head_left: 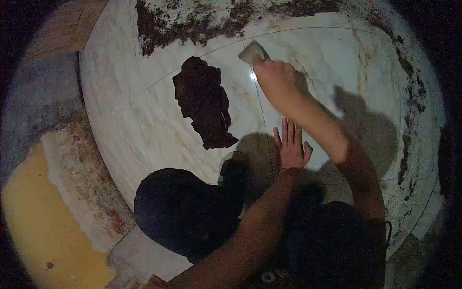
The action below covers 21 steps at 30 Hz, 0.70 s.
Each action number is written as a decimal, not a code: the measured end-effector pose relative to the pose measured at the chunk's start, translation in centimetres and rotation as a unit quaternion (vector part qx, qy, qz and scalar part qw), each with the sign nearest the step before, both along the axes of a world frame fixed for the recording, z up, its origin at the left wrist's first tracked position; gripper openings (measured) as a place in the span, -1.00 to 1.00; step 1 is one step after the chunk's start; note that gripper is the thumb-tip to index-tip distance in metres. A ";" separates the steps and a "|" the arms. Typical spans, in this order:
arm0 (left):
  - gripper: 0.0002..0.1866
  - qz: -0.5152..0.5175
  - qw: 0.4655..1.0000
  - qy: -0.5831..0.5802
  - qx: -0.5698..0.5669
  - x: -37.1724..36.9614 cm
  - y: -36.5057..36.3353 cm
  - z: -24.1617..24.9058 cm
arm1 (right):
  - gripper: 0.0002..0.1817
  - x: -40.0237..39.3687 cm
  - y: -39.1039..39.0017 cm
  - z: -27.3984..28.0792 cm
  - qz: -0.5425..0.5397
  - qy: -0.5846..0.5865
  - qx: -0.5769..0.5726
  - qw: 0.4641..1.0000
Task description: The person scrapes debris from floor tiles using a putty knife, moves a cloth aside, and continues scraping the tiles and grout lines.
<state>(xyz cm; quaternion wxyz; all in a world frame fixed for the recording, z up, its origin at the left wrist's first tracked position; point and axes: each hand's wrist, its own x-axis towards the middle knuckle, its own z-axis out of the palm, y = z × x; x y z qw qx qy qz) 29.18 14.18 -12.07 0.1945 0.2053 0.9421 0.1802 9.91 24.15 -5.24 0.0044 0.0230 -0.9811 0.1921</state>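
Note:
My right hand [279, 79] is closed around a flat grey scraper [251, 52]; its handle is hidden in my fist. The blade is at the marble tile floor [159, 115], close to a joint between tiles. Below my right forearm, my left hand [292, 147] lies flat on the tile with its fingers spread and nothing in it. To the left of both hands lies a crumpled dark brown cloth [204, 103].
Dark, crumbly dirt [192, 24] covers the floor at the far side, and more runs down the right edge [409, 125]. My bent knee [183, 207] rests at lower left. Beyond the floor's left edge is a stained, yellow-patched surface [53, 221].

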 end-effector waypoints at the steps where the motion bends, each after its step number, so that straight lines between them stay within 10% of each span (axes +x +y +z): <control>1: -0.19 0.024 0.995 0.085 0.040 0.2 0.0 -0.2 | -0.72 -2.0 0.7 -0.6 -0.020 0.025 -0.024 0.999; 9: -0.18 0.026 0.988 0.138 0.070 0.2 0.0 -0.5 | -0.80 2.2 3.3 4.4 -0.065 -0.108 0.036 0.991; 21: -0.21 0.018 0.996 0.086 0.005 0.0 0.2 0.4 | -0.84 1.3 3.5 4.1 -0.061 0.017 -0.008 0.998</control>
